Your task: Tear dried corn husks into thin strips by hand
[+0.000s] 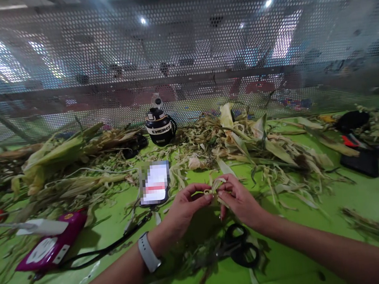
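My left hand (189, 202) and my right hand (237, 198) meet over the middle of the green table (114, 227). Between their fingertips is a thin, pale corn husk strip (216, 186), bent into small loops. Both hands are closed in a pinch on it, thumbs against index fingers. Below my right hand lies a pair of scissors (244, 254) with black handles; its blades are partly covered by scraps. A phone (154, 183) with a lit screen rests just beyond my left hand, a black strap attached.
Dried husks (271, 147) lie heaped along the back, with larger leaves (60, 151) at left. A black jug (160, 126) stands before the perforated metal panel (182, 43). A purple power bank (53, 242) with a white cable sits left. A dark flat device (361, 162) lies right.
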`<state>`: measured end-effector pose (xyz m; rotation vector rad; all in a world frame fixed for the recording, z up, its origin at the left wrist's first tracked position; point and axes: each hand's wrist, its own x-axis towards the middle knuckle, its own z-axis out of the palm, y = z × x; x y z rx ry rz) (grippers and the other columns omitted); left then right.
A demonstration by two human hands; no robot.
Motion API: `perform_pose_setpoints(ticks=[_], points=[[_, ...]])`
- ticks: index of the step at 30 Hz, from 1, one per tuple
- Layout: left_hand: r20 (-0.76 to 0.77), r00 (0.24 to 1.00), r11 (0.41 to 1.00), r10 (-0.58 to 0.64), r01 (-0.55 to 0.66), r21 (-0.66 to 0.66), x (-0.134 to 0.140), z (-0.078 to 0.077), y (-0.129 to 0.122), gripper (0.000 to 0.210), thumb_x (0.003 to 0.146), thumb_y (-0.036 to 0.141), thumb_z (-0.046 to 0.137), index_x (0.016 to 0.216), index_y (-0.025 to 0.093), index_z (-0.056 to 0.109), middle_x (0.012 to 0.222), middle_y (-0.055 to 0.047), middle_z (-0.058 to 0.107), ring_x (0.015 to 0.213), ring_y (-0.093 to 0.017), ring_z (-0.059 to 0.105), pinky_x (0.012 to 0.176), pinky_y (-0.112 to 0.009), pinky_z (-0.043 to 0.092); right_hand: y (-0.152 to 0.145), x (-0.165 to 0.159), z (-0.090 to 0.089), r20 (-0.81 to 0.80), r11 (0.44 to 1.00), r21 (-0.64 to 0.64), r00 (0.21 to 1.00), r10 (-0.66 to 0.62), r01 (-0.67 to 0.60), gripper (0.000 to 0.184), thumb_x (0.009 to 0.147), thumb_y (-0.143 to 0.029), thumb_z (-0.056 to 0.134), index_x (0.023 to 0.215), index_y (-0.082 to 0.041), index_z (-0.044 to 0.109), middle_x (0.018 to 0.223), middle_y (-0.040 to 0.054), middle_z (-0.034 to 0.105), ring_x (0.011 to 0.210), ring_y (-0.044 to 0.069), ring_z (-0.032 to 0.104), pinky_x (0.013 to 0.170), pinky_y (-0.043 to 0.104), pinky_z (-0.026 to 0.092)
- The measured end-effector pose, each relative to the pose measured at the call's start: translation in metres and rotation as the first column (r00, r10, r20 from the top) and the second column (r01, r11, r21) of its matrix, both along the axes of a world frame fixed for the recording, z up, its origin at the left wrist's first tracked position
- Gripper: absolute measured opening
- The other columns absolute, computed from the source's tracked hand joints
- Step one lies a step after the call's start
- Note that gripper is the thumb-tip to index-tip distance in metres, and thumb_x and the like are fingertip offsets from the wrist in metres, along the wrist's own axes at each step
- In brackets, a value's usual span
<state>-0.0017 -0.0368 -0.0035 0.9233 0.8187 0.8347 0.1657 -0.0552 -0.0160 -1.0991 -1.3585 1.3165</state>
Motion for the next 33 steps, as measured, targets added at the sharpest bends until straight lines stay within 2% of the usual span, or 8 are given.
perform_pose_setpoints(ticks=[4, 7, 11, 16, 19, 21, 26, 33], points=[[-0.007, 1.000, 1.000, -0.007, 0.007, 0.025, 0.000, 0.000, 0.001, 0.033, 0.061, 0.026, 0.079, 0.088, 0.017, 0.063, 0.081, -0.002, 0.068, 0.070, -0.012, 0.062, 0.068, -0.024, 0.048, 0.001, -0.001, 0.000, -0.027, 1.000, -0.007, 1.000, 0.009, -0.009, 0.017, 0.084, -0.029, 0.047, 0.096, -0.022, 0.038, 0.087, -0.0033, 0.052, 0.040, 0.004, 0.054, 0.041, 0.021, 0.050], [-0.053, 0.995, 0.996, 0.079, -0.076, 0.051, 0.000, -0.002, 0.003, 0.034, 0.061, 0.027, 0.078, 0.089, 0.016, 0.062, 0.076, 0.000, 0.066, 0.065, -0.010, 0.059, 0.065, -0.023, 0.047, 0.001, -0.001, 0.002, 0.016, 0.999, -0.039, 1.000, 0.022, -0.021, 0.015, 0.087, -0.031, 0.045, 0.097, -0.021, 0.040, 0.082, -0.0041, 0.051, 0.043, 0.005, 0.055, 0.045, 0.022, 0.049], [-0.104, 0.975, 0.973, 0.198, -0.182, 0.144, -0.001, -0.003, 0.009, 0.036, 0.062, 0.029, 0.076, 0.091, 0.015, 0.060, 0.075, 0.000, 0.063, 0.066, -0.011, 0.057, 0.064, -0.024, 0.046, -0.002, 0.000, 0.006, 0.140, 0.999, -0.050, 0.990, 0.025, -0.018, 0.024, 0.087, -0.033, 0.049, 0.105, -0.021, 0.039, 0.072, -0.0057, 0.050, 0.049, 0.008, 0.056, 0.049, 0.023, 0.047], [-0.219, 0.934, 0.921, 0.284, -0.202, 0.333, -0.004, -0.007, 0.014, 0.032, 0.068, 0.031, 0.071, 0.093, 0.015, 0.060, 0.080, -0.002, 0.062, 0.075, -0.013, 0.056, 0.068, -0.025, 0.045, -0.005, 0.004, 0.011, 0.460, 0.988, 0.154, 0.885, -0.070, -0.001, 0.018, 0.087, -0.030, 0.048, 0.101, -0.019, 0.047, 0.072, -0.0010, 0.056, 0.064, 0.015, 0.056, 0.059, 0.028, 0.045], [-0.230, 0.934, 0.913, 0.273, -0.177, 0.367, -0.006, -0.010, 0.015, 0.030, 0.069, 0.031, 0.070, 0.093, 0.015, 0.060, 0.081, -0.002, 0.062, 0.076, -0.014, 0.057, 0.070, -0.026, 0.045, -0.006, 0.006, 0.012, 0.589, 0.958, 0.286, 0.794, -0.148, -0.034, 0.021, 0.088, -0.029, 0.046, 0.106, -0.018, 0.047, 0.077, 0.0021, 0.061, 0.070, 0.018, 0.058, 0.066, 0.032, 0.045], [-0.219, 0.937, 0.910, 0.271, -0.175, 0.376, -0.006, -0.012, 0.016, 0.029, 0.069, 0.031, 0.070, 0.092, 0.016, 0.060, 0.081, -0.002, 0.062, 0.076, -0.014, 0.057, 0.071, -0.026, 0.045, -0.006, 0.006, 0.013, 0.618, 0.951, 0.306, 0.768, -0.168, -0.038, 0.021, 0.089, -0.031, 0.046, 0.105, -0.018, 0.048, 0.079, 0.0037, 0.063, 0.071, 0.019, 0.059, 0.066, 0.032, 0.044], [-0.203, 0.945, 0.919, 0.256, -0.173, 0.355, -0.004, -0.013, 0.014, 0.028, 0.070, 0.029, 0.069, 0.093, 0.017, 0.060, 0.079, -0.001, 0.061, 0.074, -0.013, 0.056, 0.070, -0.025, 0.045, -0.005, 0.005, 0.011, 0.584, 0.962, 0.267, 0.803, -0.119, -0.051, 0.018, 0.089, -0.035, 0.046, 0.092, -0.019, 0.054, 0.074, 0.0019, 0.063, 0.067, 0.016, 0.059, 0.062, 0.027, 0.045], [-0.165, 0.967, 0.942, 0.196, -0.138, 0.306, 0.001, -0.010, 0.010, 0.026, 0.068, 0.028, 0.070, 0.089, 0.016, 0.060, 0.076, 0.000, 0.060, 0.072, -0.012, 0.054, 0.070, -0.026, 0.044, -0.001, 0.009, 0.003, 0.588, 0.943, 0.328, 0.793, -0.158, -0.055, 0.020, 0.087, -0.030, 0.051, 0.101, -0.018, 0.056, 0.086, 0.0050, 0.064, 0.078, 0.018, 0.060, 0.072, 0.032, 0.046]])
